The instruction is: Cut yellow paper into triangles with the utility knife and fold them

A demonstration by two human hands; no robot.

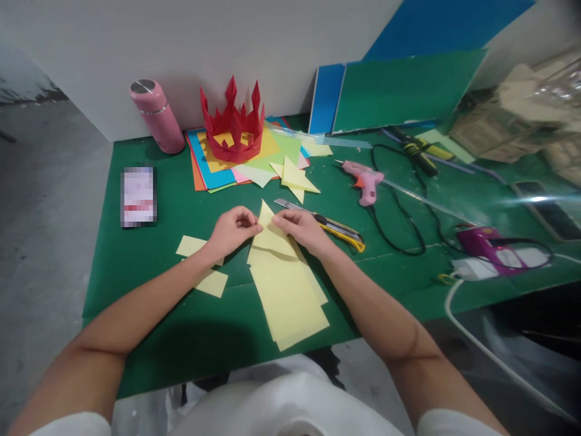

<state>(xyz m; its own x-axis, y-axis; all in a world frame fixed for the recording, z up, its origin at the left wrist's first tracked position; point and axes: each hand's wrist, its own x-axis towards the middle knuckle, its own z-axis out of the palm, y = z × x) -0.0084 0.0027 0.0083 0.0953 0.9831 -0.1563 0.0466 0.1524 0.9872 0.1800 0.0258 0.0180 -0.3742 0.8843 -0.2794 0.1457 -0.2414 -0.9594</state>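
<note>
Between both hands is a pale yellow sheet of paper (pixel 271 237) with a pointed, folded top. My left hand (pixel 235 234) pinches its left edge between thumb and finger. On the opposite edge, my right hand (pixel 303 229) is closed on the same paper, its fingers partly hidden behind it. Beneath it lie several larger yellow sheets (pixel 290 300), slightly fanned toward the table's front edge. Small cut yellow pieces (pixel 212 283) rest near my left wrist. A utility knife (pixel 341 231) with a yellow handle and its blade out lies beside my right hand.
A red paper crown (pixel 233 142) stands on coloured sheets (pixel 213 175), with folded yellow shapes (pixel 293 177) nearby. A pink bottle (pixel 158 118) stands at back left. To the right lie a pink glue gun (pixel 367 180), its cord, pliers (pixel 420 154) and a purple plug unit (pixel 483 245).
</note>
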